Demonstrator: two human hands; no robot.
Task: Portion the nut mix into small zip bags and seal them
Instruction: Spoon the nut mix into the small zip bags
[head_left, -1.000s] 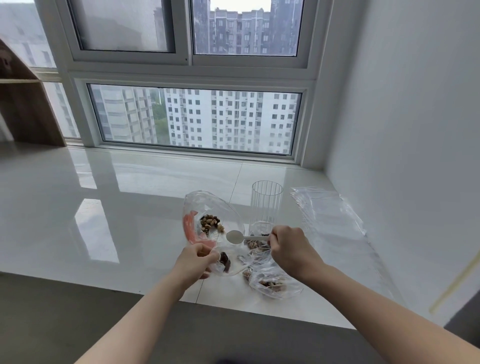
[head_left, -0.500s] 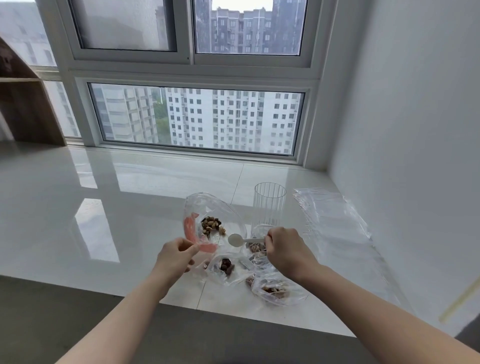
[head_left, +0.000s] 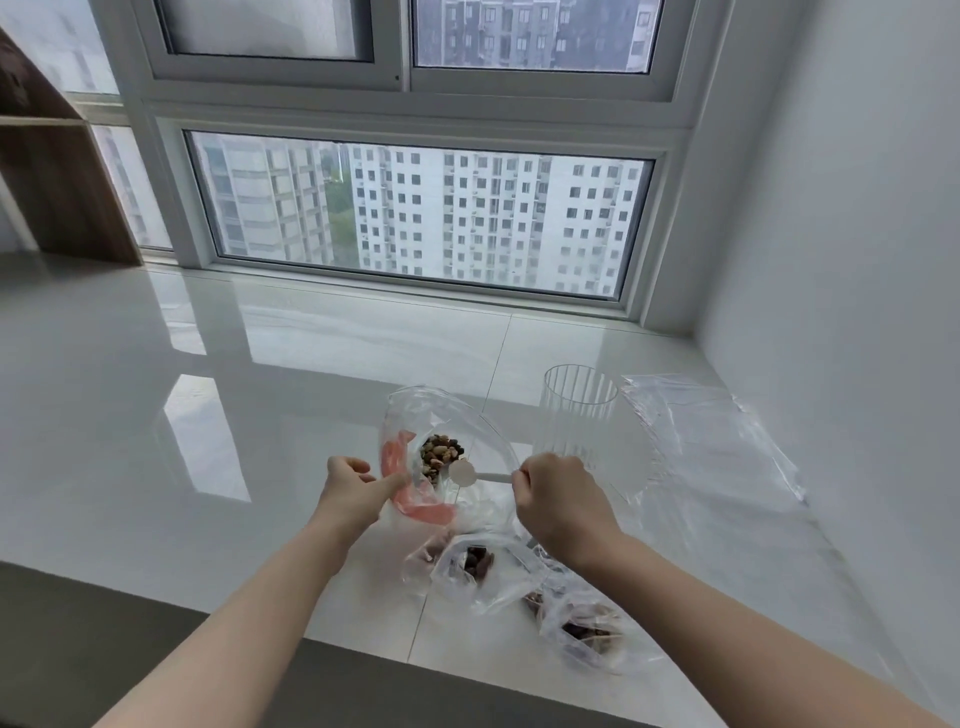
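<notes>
both bare forearms reach forward from the lower edge of view. the left hand (head_left: 349, 493) has loosely curled fingers and its thumb stretched out to the right. the right hand (head_left: 561, 506) is a closed fist, knuckles up, wrist bent slightly inward.
</notes>
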